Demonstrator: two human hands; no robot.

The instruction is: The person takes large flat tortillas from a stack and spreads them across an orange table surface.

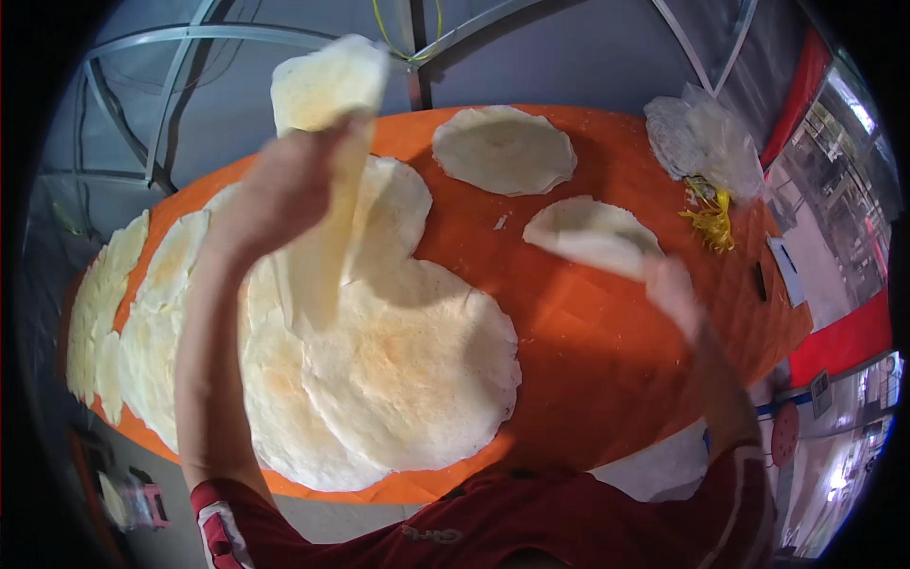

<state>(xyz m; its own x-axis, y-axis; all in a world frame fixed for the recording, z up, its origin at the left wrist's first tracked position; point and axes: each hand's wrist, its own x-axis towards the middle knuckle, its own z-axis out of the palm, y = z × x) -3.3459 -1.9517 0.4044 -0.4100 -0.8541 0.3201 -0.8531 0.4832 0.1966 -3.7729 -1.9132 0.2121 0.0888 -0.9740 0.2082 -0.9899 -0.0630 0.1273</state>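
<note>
My left hand (284, 188), blurred by motion, grips a thin pale flatbread (330, 82) above the left part of the table. Part of that flatbread stands up past my fingers, and part hangs down below them. Beneath it, large round flatbreads (412, 363) overlap one another, lightly browned in patches. At the right, my right hand (672, 291), also blurred, pinches the near edge of another flatbread (590, 231), whose near side is raised or folded over. Behind it a separate round stack of flatbread (505, 151) lies flat.
An orange quilted cover (583, 341) spreads over the table. More flatbreads (106, 313) reach its left end. Clear plastic bags (704, 139) and a bundle of yellow ties (713, 220) lie at the back right. A grey panel wall with metal framing (249, 34) borders the far side.
</note>
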